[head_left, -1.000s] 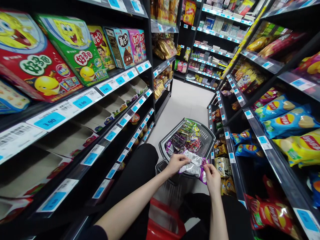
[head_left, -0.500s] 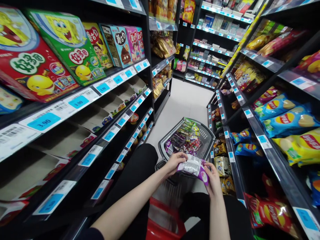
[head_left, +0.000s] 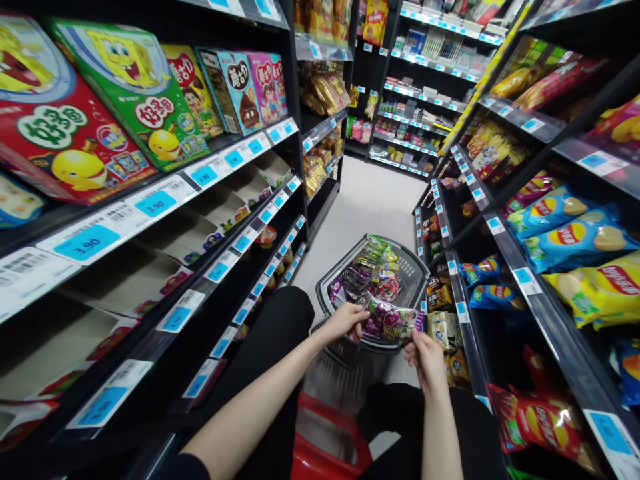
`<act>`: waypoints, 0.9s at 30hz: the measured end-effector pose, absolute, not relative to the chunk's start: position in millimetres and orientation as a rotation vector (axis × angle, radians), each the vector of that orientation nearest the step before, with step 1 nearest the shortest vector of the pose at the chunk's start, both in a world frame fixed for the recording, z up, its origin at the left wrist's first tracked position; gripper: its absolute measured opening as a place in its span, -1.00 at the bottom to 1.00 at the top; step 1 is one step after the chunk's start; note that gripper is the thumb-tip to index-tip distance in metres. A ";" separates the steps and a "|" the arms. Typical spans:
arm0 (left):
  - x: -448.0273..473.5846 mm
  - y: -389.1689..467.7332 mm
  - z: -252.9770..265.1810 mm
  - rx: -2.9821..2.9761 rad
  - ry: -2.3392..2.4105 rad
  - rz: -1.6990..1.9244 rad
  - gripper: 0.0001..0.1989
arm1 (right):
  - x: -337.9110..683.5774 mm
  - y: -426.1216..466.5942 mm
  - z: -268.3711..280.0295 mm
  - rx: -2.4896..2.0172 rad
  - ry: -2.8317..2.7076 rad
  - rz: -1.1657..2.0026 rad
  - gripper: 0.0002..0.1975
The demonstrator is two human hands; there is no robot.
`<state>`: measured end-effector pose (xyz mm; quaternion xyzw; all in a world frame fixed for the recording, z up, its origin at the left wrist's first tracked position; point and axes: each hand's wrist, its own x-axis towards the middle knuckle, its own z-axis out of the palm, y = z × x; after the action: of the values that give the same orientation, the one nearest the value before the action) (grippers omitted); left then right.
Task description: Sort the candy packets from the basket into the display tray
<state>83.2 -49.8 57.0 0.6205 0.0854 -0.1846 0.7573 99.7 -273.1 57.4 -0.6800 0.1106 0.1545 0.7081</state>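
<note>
We hold a purple bag (head_left: 393, 322) in front of us, stretched between our fingers, its printed face turned up. The left hand (head_left: 349, 321) has thumb and fingers closed on one end; the right hand (head_left: 427, 353) pinches the other end near its lower corner, its remaining fingers curled loosely under.

Just beyond our fingertips sits the basket (head_left: 419, 283), with the bag over its near rim; we cannot tell whether the two touch. Heaped packets (head_left: 373, 267) lie inside it, past the left fingertips.

The right pinch looks to us like the weaker one: it takes only a small bit of thin, slick wrapping, so a tug or twist could slide that corner free and let the bag swing down from the left hand. If both ends slipped, the bag could drop short of the rim, onto the floor below our fingers, beside the red plastic frame (head_left: 320, 443). Pulling the ends apart too hard might split a seam and spill whatever is inside. Swinging the right hand outward could brush the snack bags (head_left: 445, 333) on the shelf just past those knuckles, perhaps knocking one loose.
</note>
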 end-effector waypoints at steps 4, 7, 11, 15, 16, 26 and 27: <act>87.4 -48.4 53.2 1.461 0.233 -0.328 -0.54 | 101.2 -273.0 53.1 -1.824 0.194 0.137 -0.57; 88.5 -48.5 55.4 1.490 0.244 -0.330 -0.55 | 102.2 -272.1 55.6 -1.838 0.180 0.115 -0.53; 86.8 -47.5 61.2 1.485 0.236 -0.375 -0.61 | 102.4 -276.2 61.0 -1.978 0.134 0.071 -0.57; 84.0 -43.1 69.0 1.423 0.250 -0.408 -0.66 | 101.4 -279.6 61.1 -1.891 0.070 0.001 -0.61; 83.4 -41.8 70.7 1.400 0.256 -0.408 -0.64 | 101.0 -279.2 60.0 -1.772 0.066 0.009 -0.60; 84.4 -43.5 63.1 1.361 0.279 -0.233 -0.52 | 102.1 -266.6 45.2 -1.464 0.102 0.050 -0.58; 85.8 -44.0 61.5 1.369 0.274 -0.214 -0.59 | 103.4 -266.8 44.2 -1.477 0.101 0.032 -0.53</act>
<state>85.8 -44.0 61.5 0.6291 0.1261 -0.0981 0.7607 103.4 -266.8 44.2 -0.6729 0.0462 0.0147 0.7382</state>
